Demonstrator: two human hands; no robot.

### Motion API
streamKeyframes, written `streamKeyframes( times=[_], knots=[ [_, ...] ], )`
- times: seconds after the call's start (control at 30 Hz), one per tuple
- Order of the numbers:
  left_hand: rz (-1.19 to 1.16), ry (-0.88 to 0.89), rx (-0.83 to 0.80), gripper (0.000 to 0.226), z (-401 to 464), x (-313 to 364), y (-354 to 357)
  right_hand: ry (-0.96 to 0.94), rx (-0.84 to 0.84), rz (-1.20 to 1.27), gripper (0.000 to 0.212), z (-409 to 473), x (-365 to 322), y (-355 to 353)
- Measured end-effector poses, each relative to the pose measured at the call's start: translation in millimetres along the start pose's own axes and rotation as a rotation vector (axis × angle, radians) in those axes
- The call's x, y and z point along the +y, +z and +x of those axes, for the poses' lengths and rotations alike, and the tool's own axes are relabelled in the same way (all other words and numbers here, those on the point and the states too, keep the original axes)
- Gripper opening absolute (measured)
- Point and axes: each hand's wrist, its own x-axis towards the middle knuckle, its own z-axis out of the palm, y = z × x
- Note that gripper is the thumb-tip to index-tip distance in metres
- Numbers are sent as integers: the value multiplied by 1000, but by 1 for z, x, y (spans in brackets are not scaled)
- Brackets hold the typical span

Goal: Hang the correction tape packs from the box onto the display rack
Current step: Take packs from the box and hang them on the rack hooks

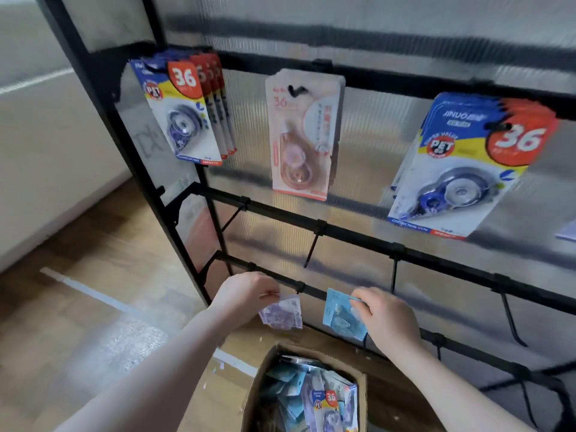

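The left hand (246, 291) pinches a purple correction tape pack (282, 313) and the right hand (385, 318) pinches a light-blue pack (338, 319), both held by their tops at the lowest rack bar (280, 280), probably to thread onto hooks; the box (258, 385) sits below

A wooden floor (103, 254) of warm brown planks fills the lower left. A pale strip of tape (93, 296) lies across the floor, running diagonally from the left toward the lower middle. A lighter, scuffed patch (124, 344) of the floor sits just below that strip. Small white scraps (218, 367) lie scattered on the floor near the strip's lower end. A white wall (46, 169) rises from the floor's far left edge, meeting it at a pale baseboard (71, 213).
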Motion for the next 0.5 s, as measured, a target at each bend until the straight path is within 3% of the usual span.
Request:
streamKeyframes(
  times=[0.17,0.27,0.5],
  knots=[
    [21,83,47,20,1,20,-53,4,11,28,18,4,-12,-44],
    [35,89,75,20,2,31,-82,-37,104,10,3,6,-17,-72],
    [73,130,100,17,9,61,-139,-21,228,-49,20,2,-9,-128]
  ],
)
